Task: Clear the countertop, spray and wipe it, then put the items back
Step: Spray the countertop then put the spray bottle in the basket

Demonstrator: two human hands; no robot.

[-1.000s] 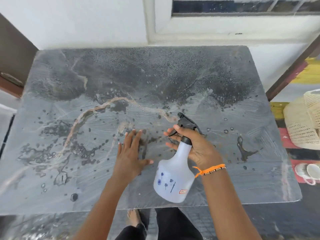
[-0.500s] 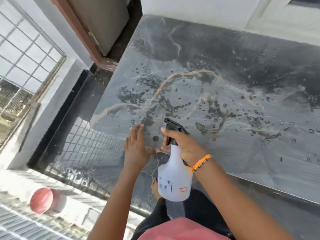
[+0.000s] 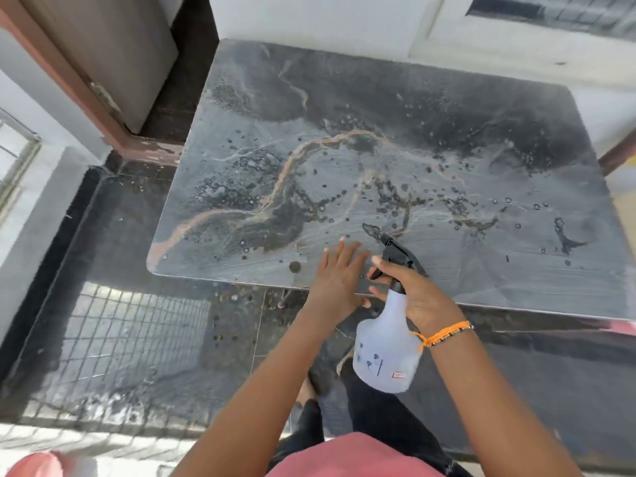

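Countertop point(image 3: 447, 132): dark marbled slab, wet all over, beads and runs of liquid across the middle, streaky smear marks toward the near edge. Butts against the white wall point(image 3: 309, 15) at the far side. Dark tiled floor point(image 3: 137, 339) below and to the left, also wet, window-grid reflection on it. Brown door frame point(image 3: 69, 80) far left.

Spray bottle point(image 3: 385, 352): white, translucent, black trigger head, held tilted just past the near edge of the countertop, nozzle pointing out over the slab, body hanging over the floor.

Right hand point(image 3: 413, 297): fingers wrapped round the bottle neck, index finger up by the trigger. Orange bracelet point(image 3: 444, 333) on that wrist.

Left hand point(image 3: 337, 273): flat, fingers straight and together, palm down at the near edge of the countertop, just beside the bottle head, holding nothing. Can't tell whether it presses on the slab or sits just above it.
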